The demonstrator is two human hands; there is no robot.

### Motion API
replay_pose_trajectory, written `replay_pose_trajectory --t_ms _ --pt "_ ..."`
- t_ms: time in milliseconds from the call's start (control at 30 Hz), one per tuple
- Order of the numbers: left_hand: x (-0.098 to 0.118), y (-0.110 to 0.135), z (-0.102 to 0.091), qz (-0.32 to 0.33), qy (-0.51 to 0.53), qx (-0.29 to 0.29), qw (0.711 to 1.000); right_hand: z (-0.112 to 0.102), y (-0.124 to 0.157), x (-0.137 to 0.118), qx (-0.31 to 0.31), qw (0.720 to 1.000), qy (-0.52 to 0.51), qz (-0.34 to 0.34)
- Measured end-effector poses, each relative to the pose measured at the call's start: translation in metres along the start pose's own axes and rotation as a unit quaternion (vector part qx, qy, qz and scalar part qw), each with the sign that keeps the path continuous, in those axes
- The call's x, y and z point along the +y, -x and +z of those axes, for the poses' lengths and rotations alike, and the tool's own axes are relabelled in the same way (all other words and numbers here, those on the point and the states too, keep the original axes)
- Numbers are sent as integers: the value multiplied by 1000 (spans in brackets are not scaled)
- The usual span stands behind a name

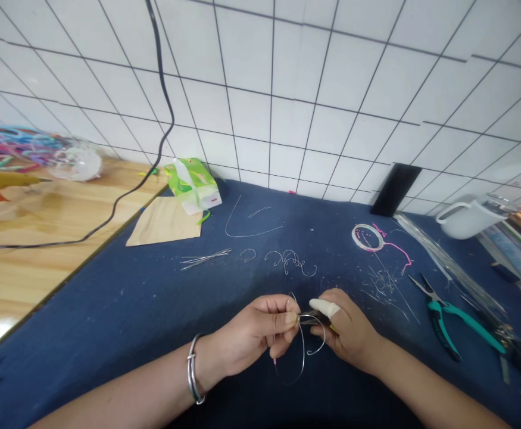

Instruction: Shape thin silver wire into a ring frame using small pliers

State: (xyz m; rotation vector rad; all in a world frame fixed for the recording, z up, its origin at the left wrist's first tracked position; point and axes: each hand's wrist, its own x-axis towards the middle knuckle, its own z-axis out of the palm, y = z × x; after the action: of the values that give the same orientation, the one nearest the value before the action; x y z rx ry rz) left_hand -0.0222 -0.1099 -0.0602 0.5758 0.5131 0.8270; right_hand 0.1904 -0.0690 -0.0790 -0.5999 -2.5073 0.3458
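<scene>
My left hand (260, 325) is closed, thumb and fingers pinching a curved silver wire (303, 351) that loops below and above the fingertips. A small pink bit hangs under that hand. My right hand (352, 333), one finger in a pale finger cot (325, 307), is wrapped around a pair of pliers, mostly hidden in the palm. The dark jaws of the pliers (308, 320) meet the wire at my left fingertips. Just beyond my hands lie several curled wire pieces (289, 260) and a bundle of straight wires (205, 258).
Teal-handled pliers (443, 307), wire scraps (383, 283) and a white ring with pink thread (367, 237) lie to the right. A white mug (468, 217) stands behind long wire strips (448, 256). Back left are a green tissue pack (193, 182), a wooden sheet (162, 221) and a black cable (164, 89).
</scene>
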Motion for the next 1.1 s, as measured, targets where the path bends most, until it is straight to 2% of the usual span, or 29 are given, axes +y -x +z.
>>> replay_pose_trajectory --t_ms 167,567,1100 --pt "2 -1 -2 -18 13 -21 1000 1 1 1 3 1000 -31 2" --pt "0 -3 -5 -21 22 -24 999 2 0 -2 -12 998 -62 21" --pt "-5 0 2 -20 55 -23 998 2 -1 -4 34 998 46 -31"
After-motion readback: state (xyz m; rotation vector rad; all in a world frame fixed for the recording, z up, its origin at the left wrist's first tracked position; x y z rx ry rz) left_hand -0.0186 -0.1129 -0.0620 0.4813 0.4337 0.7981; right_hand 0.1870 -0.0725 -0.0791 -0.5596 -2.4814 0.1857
